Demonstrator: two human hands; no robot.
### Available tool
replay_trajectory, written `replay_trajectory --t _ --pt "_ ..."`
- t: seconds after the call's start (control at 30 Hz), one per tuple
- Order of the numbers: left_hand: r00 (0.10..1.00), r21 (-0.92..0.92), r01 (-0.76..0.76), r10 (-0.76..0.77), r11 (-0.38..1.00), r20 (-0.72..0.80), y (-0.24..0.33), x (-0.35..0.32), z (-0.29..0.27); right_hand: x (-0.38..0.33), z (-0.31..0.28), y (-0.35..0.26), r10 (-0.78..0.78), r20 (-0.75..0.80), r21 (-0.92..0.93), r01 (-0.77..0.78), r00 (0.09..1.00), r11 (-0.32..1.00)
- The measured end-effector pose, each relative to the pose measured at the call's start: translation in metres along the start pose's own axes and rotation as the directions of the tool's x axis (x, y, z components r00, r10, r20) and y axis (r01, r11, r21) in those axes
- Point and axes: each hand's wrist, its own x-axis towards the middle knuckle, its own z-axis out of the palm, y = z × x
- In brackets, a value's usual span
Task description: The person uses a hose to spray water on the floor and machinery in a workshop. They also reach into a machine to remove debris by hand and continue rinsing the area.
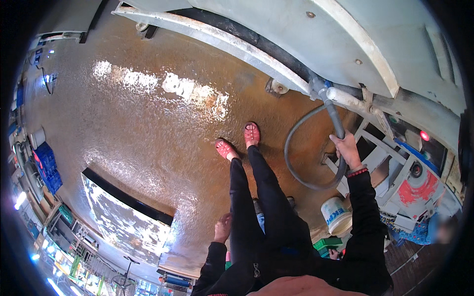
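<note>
My right hand (348,149) is wrapped round a grey hose (334,118) beside a large pale machine. Above the hand, the hose meets a pipe fitting (318,88) by the machine's lower edge; below it, the hose bends into a wide loop over the wet floor. A white pipe (345,98) sticks out next to the fitting. By my thigh, my left hand (222,228) hangs low with its fingers curled in, and nothing shows in it.
Wet, shiny brown floor (148,113) surrounds my red sandals. The pale machine (296,29) spans the upper right, standing on round feet. A white bucket (337,217) and a green crate (327,245) are at lower right. Blue crates (47,167) stand far left, with a dark-edged panel (123,212) nearer.
</note>
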Motion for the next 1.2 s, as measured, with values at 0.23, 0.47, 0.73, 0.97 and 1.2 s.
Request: replay_trajectory --t 0.23,0.47,0.73,0.97,1.2 --pt "0.998 0.082 0.048 -0.050 0.995 0.027 0.010 -0.005 0.003 -0.002 0.023 0.016 0.046 0.046 0.087 -0.050 0.998 0.995" --pt "1.000 0.033 0.016 -0.016 0.999 -0.010 -0.005 -0.001 -0.004 0.014 0.008 -0.028 0.003 0.191 0.301 -0.062 0.982 0.952" --pt "0.999 -0.061 0.038 -0.040 0.997 -0.027 -0.014 -0.005 0.003 0.025 0.045 -0.031 -0.123 0.008 0.201 0.119 0.992 0.972" --pt "0.999 -0.028 0.027 -0.028 0.999 -0.041 -0.015 0.007 -0.012 0.063 0.045 -0.078 -0.175 -0.114 -0.259 0.141 0.978 0.956" --pt "0.996 -0.097 -0.013 0.004 0.995 -0.090 -0.016 0.005 -0.006 0.085 0.045 -0.101 -0.133 0.013 -0.322 0.130 0.991 0.938"
